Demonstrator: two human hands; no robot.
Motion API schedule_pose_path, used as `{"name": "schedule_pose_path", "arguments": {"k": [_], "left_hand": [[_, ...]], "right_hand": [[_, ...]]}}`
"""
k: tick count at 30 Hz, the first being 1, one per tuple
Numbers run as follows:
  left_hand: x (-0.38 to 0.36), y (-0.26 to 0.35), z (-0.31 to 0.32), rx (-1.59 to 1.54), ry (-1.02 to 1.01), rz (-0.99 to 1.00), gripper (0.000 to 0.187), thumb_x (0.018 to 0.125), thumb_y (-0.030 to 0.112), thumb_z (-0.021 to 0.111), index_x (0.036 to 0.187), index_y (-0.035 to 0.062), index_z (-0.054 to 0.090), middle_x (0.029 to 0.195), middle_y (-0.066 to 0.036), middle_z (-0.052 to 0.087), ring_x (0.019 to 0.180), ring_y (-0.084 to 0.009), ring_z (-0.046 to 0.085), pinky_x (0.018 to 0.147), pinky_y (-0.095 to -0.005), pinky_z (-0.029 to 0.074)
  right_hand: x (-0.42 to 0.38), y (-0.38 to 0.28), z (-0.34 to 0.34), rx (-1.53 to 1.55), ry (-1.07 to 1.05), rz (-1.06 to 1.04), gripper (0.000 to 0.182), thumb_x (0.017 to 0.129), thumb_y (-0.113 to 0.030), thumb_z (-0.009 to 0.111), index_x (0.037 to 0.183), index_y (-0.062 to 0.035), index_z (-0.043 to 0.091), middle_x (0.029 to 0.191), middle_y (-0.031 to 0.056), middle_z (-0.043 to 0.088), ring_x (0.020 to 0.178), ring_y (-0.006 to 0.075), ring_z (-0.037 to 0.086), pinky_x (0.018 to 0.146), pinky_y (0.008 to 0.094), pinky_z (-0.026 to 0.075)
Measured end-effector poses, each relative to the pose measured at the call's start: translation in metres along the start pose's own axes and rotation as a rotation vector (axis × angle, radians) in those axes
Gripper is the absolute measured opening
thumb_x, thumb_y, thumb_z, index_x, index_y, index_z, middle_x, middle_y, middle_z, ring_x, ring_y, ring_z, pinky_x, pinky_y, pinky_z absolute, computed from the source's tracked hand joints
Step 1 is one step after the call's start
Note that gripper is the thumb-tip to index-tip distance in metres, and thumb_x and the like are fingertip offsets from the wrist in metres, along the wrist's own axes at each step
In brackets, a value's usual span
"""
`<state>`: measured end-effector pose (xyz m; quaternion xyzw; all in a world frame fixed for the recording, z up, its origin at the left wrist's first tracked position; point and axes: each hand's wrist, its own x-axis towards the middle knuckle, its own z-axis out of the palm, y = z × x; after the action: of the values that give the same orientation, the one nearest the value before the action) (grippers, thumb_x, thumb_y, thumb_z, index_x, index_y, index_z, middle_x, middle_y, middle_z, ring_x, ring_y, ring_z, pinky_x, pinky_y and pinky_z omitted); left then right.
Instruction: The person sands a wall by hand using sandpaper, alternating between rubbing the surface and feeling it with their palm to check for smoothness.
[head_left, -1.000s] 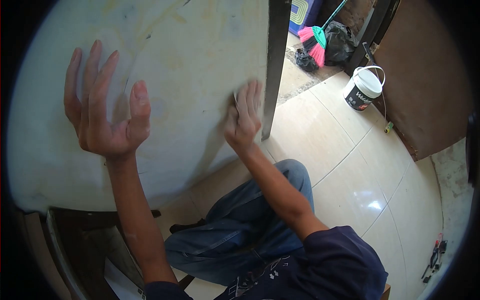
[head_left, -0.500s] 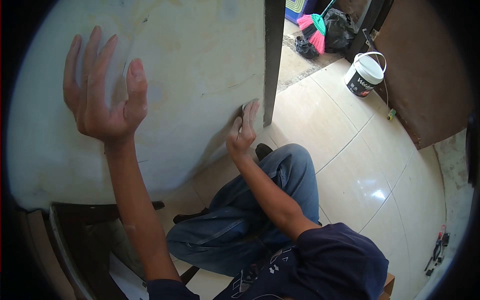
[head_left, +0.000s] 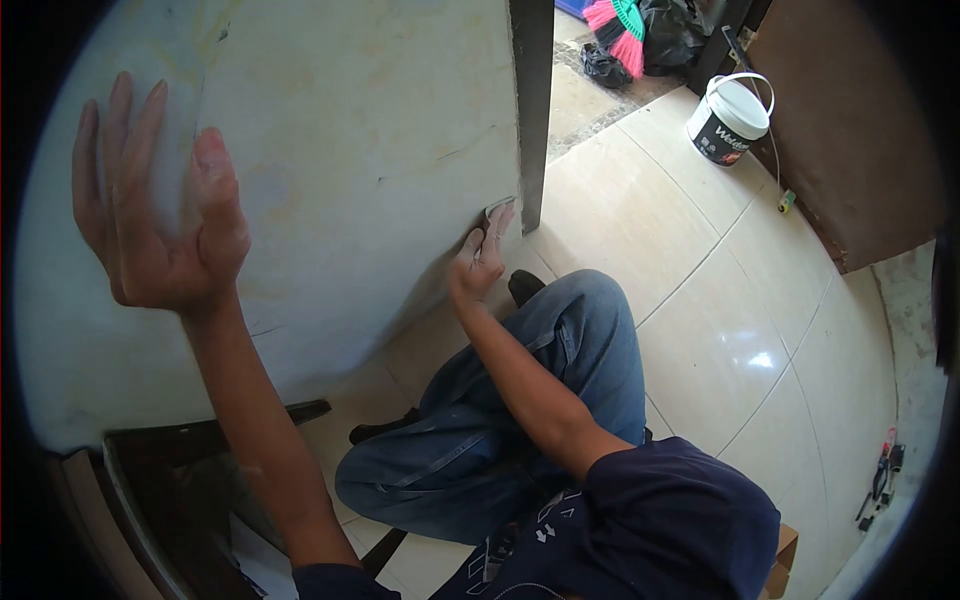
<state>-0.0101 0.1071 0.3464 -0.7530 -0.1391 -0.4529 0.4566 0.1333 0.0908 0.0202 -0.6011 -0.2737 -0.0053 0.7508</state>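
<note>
My left hand (head_left: 165,215) is raised in front of the pale, patchy wall (head_left: 350,130), fingers stretched out and thumb apart, with nothing in it. Dust whitens the fingers of my right hand (head_left: 482,255), which lies low against the wall close to its dark edge strip (head_left: 532,120). Under those fingers, pressed to the wall, is a small thin piece of sandpaper (head_left: 497,207); its greyish edge shows past the fingertips and the rest is hidden.
My bent legs in jeans (head_left: 480,450) are on the tiled floor (head_left: 690,300). A white-lidded paint bucket (head_left: 730,120) stands by a brown panel (head_left: 850,130), near a broom (head_left: 620,30) and black bags (head_left: 675,40). Hand tools (head_left: 880,480) lie at far right; dark furniture (head_left: 170,490) is at lower left.
The view has shifted slightly. My left hand appears lower and farther left, still spread. My right hand stays at the wall's edge with the sandpaper, and more of its edge shows.
</note>
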Motion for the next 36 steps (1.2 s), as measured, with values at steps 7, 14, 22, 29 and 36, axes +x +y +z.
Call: {"name": "schedule_pose_path", "arguments": {"k": [7,14,22,29,36], "left_hand": [[-0.002,0.001,-0.002,0.038,-0.025,0.016,0.027,0.091,0.012,0.066,0.116,0.0036,0.068,0.12,-0.01,0.07,0.123,-0.0327,0.058,0.106,-0.0413,0.047],[-0.003,-0.004,0.002,-0.003,0.01,0.011,0.026,0.092,0.012,0.065,0.115,0.0023,0.068,0.119,-0.011,0.07,0.121,-0.0331,0.059,0.105,-0.0407,0.048],[-0.003,0.004,-0.001,0.063,0.029,-0.011,0.025,0.09,0.012,0.067,0.114,0.0037,0.069,0.12,-0.01,0.07,0.123,-0.0331,0.058,0.106,-0.0413,0.047],[-0.004,0.005,0.0,0.052,0.052,-0.029,0.023,0.089,0.012,0.068,0.11,0.005,0.071,0.119,-0.009,0.071,0.123,-0.0326,0.058,0.106,-0.0417,0.047],[-0.006,0.003,0.002,0.023,0.036,-0.002,0.022,0.089,0.01,0.068,0.11,0.0043,0.071,0.115,-0.01,0.072,0.122,-0.0312,0.059,0.106,-0.0417,0.046]], "right_hand": [[0.071,-0.09,0.018,0.072,0.052,-0.306,0.046,0.093,0.005,0.048,0.138,0.0113,0.046,0.148,0.0309,0.039,0.142,0.0437,0.032,0.115,0.0411,0.03],[0.074,-0.049,0.021,0.103,0.021,-0.592,0.054,0.081,0.011,0.052,0.135,0.0096,0.051,0.143,0.0302,0.047,0.138,0.0491,0.037,0.114,0.0548,0.03],[-0.009,0.007,0.006,-0.093,0.084,0.104,0.046,0.095,0.002,0.049,0.141,0.0045,0.047,0.149,0.0261,0.041,0.141,0.0366,0.038,0.113,0.0378,0.034],[0.079,-0.094,0.011,0.096,0.043,-0.312,0.048,0.088,0.007,0.053,0.136,0.0071,0.051,0.145,0.0297,0.045,0.14,0.0451,0.036,0.113,0.0451,0.034],[0.036,0.002,-0.002,-0.034,-0.006,-0.371,0.049,0.087,0.009,0.053,0.136,0.0067,0.052,0.144,0.0293,0.046,0.138,0.0467,0.038,0.113,0.0478,0.035]]}}
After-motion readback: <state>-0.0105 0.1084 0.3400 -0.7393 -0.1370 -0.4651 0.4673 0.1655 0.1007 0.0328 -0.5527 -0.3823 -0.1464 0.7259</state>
